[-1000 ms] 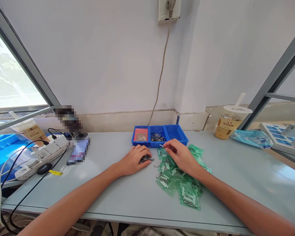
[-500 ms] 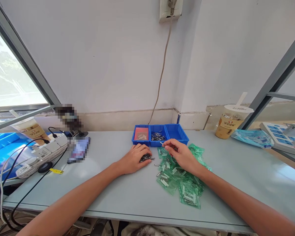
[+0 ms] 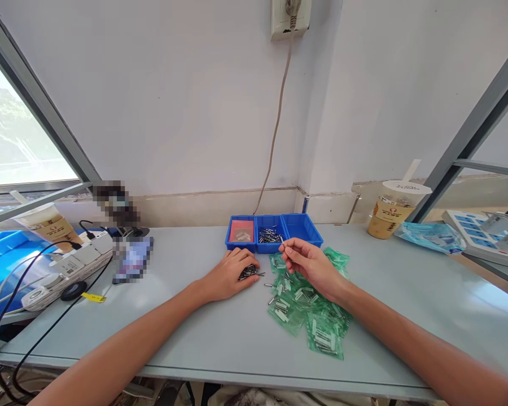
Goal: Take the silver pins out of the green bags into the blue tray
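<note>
My left hand (image 3: 229, 275) rests on the table, its fingers curled round a heap of small dark metal pins (image 3: 249, 272). Thumb and fingertips of my right hand (image 3: 311, 265) pinch one slim, light-tipped metal pin (image 3: 281, 239), held upright just in front of the blue bins. Under and beside that hand lie several green plastic bags (image 3: 325, 335) with metal pins and white strips inside. A couple of loose pins (image 3: 272, 300) lie on the tabletop between the hands. More dark pins fill the middle blue bin (image 3: 270, 248).
The left blue bin (image 3: 240, 246) holds a red-lined packet of small pieces; the right blue bin (image 3: 301, 228) adjoins the middle one. A drink cup (image 3: 392, 211) and blue packet (image 3: 427, 237) stand back right. Power strip (image 3: 84, 254), cables and a phone (image 3: 133, 259) lie left.
My right hand has turned slightly, and the pin in its fingers now points upward instead of sideways. The left hand stays round the pins. The view has shifted slightly.
</note>
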{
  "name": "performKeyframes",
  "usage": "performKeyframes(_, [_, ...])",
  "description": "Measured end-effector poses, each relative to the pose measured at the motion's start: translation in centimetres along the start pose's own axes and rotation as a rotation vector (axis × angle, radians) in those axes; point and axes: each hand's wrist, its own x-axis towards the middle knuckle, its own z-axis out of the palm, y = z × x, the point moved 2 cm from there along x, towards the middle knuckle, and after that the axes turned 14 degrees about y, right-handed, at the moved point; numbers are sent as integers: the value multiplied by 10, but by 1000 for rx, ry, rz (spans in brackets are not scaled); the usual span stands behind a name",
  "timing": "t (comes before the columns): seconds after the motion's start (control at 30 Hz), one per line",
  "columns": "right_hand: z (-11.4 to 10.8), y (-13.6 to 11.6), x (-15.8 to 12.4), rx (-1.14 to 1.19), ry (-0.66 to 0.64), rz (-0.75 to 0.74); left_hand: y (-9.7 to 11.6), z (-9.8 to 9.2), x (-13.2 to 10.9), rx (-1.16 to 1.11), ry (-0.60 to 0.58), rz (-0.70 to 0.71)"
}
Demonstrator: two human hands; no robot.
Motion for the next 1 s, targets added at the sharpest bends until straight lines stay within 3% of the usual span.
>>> performKeyframes(0.6, [-1,2,3,-205,69,-202,1,0,0,-4,3,1])
performKeyframes(1.0, [-3,0,3,-296,109,-238,1,0,0,-5,5,6])
